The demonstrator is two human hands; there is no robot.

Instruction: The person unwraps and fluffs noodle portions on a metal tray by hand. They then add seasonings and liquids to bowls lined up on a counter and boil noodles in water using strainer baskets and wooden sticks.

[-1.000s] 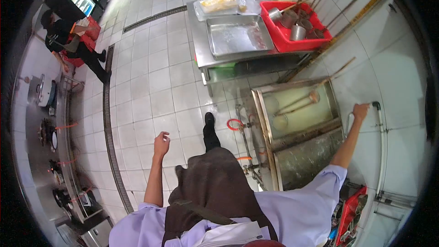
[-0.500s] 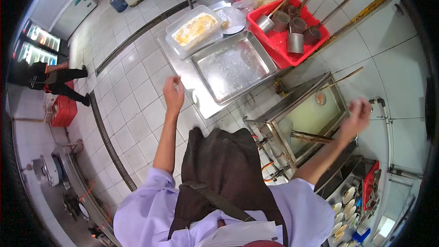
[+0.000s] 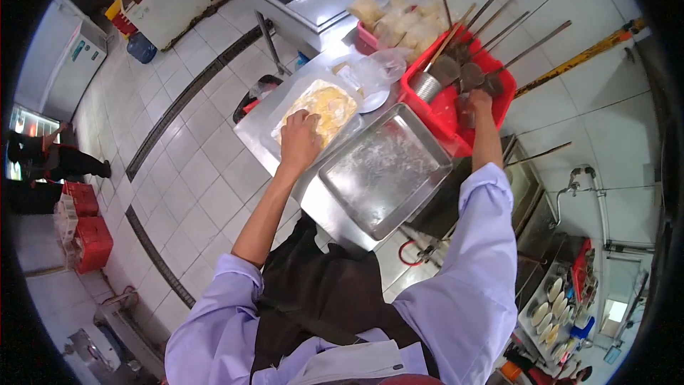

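My left hand (image 3: 301,135) reaches into a clear plastic container (image 3: 349,130), its fingers curled onto yellow, flour-dusted noodles (image 3: 332,108). My right hand (image 3: 482,102) is down inside the red basket (image 3: 436,115), closed at the rim of a metal noodle strainer (image 3: 466,115); its fingertips are partly hidden. More long-handled strainers (image 3: 427,87) stand in the same basket. In front, between my arms, lies a bare metal tray (image 3: 385,171) on the steel table (image 3: 313,196).
Bagged pale food (image 3: 399,23) sits behind the basket. At right is a metal cooking vat (image 3: 524,178) with a tap (image 3: 581,175) beside it. Filled bowls (image 3: 548,317) stand on a counter at lower right. A person (image 3: 57,160) stands at far left near red crates (image 3: 92,242).
My body has moved closer to the table. My left hand has gone from beside the tray onto the noodles; my right hand has moved from above the vat into the red basket.
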